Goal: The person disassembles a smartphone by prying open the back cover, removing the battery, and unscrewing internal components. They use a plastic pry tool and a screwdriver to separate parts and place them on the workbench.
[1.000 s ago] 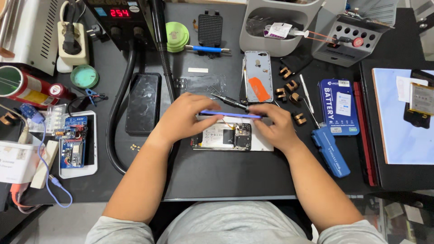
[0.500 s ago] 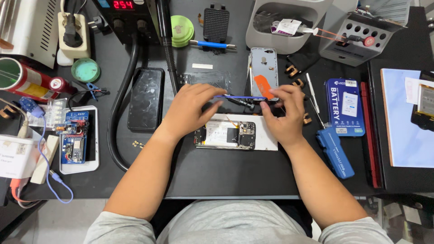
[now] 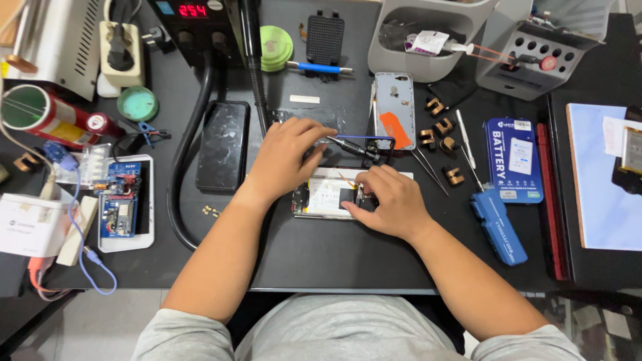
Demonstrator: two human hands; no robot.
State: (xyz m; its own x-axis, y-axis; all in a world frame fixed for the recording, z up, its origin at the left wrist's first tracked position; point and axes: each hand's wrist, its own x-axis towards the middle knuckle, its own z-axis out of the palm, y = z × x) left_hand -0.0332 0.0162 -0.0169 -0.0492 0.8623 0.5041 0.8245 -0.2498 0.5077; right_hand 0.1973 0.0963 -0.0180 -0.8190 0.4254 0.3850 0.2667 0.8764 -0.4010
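Observation:
An opened phone (image 3: 324, 195) with its white battery and board exposed lies on the black mat in front of me. My left hand (image 3: 286, 159) hovers just behind it, gripping a black pen-like tool (image 3: 353, 146) that trails a thin blue cord. The tool's tip points right, above the phone's top end. My right hand (image 3: 394, 202) rests on the phone's right part, thumb and fingers pinched together on the board area. What sits under those fingertips is hidden.
A black phone screen (image 3: 224, 144) and a thick black hose (image 3: 179, 180) lie to the left. A grey back cover (image 3: 393, 107), tweezers (image 3: 428, 170), brown clips (image 3: 443, 127), a blue battery box (image 3: 513, 159) and a blue tool (image 3: 498, 227) are on the right. Grey bins (image 3: 428, 40) stand behind.
Both hands had lifted toward the back cover with the blue-corded tool stretched between them. Now my right hand has let go of it and dropped onto the phone; my left keeps the tool.

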